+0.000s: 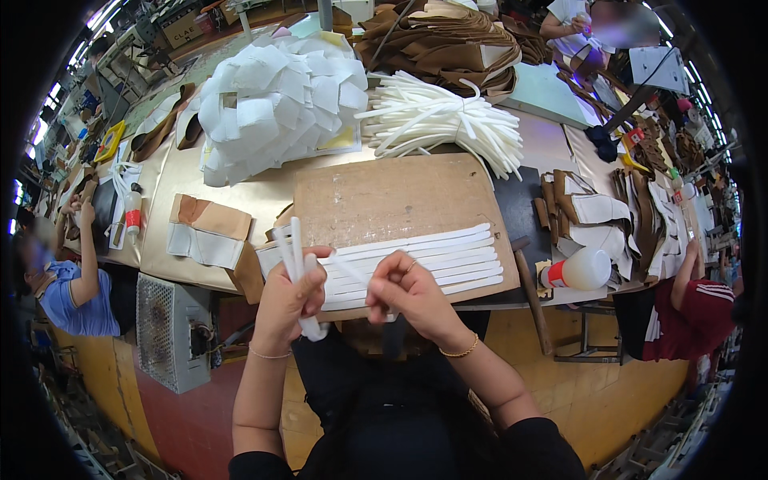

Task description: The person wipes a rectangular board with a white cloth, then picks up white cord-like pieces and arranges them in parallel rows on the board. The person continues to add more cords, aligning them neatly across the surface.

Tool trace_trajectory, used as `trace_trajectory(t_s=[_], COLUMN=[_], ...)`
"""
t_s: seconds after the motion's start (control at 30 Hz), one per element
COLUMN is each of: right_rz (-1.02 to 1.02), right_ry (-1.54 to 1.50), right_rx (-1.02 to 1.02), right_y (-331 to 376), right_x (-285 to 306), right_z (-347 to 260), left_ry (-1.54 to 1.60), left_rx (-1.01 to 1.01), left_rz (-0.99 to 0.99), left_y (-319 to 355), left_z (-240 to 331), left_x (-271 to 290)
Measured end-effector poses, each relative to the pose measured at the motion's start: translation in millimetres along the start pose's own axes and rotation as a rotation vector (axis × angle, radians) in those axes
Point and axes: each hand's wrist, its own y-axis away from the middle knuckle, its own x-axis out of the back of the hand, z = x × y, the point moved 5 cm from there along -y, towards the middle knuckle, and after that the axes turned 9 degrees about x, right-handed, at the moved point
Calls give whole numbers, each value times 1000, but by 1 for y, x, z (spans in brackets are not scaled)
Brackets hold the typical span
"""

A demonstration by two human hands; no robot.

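Note:
My left hand (pixel 290 302) is closed round a few short white foam-like cords (pixel 297 246), whose ends stick out above and below the fist. My right hand (pixel 412 294) has its fingers bent into a pinch. A thin, blurred whitish strip (pixel 349 270) runs from its fingertips toward my left hand. Just beyond both hands, several long white strips (pixel 444 254) lie side by side across the near half of a brown board (pixel 384 192). My left hand hides the left part of these rows.
Behind the board are a tied bundle of white cords (pixel 448 120) and a heap of white pieces (pixel 280 104). Brown leather pieces (pixel 448 44) are stacked farther back. At right lie a hammer (pixel 531 296) and a white bottle (pixel 584 269). Co-workers sit on both sides.

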Motion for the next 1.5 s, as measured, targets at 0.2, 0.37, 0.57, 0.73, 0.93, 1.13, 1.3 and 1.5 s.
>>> trace_trajectory(t_s=[0.2,0.37,0.57,0.73,0.93,1.13,1.3,1.5], right_rz=[-209,-65,257,325,364,332,308,336], right_ry=[462,768,1019,1053,1279,1212,1130,1053], right_rx=[-162,-186,49,49,58,-1,-2,-2], right_y=[15,17,-7,-23,-29,-27,-26,-24], right_x=[-3,66,163,203,194,202,204,217], right_z=[-12,-47,-88,-80,-81,-80,-79,-77], left_ry=[-426,-348,-482,-706,-915,-968,-955,-734], left_rx=[172,103,68,67,-14,22,55,141], left_rz=[49,216,214,302,364,297,300,245], left_y=[13,-3,-58,-76,-83,-85,-86,-85], left_z=[13,23,4,-1,-3,-2,2,4], left_x=[2,51,54,53,57,61,65,65])
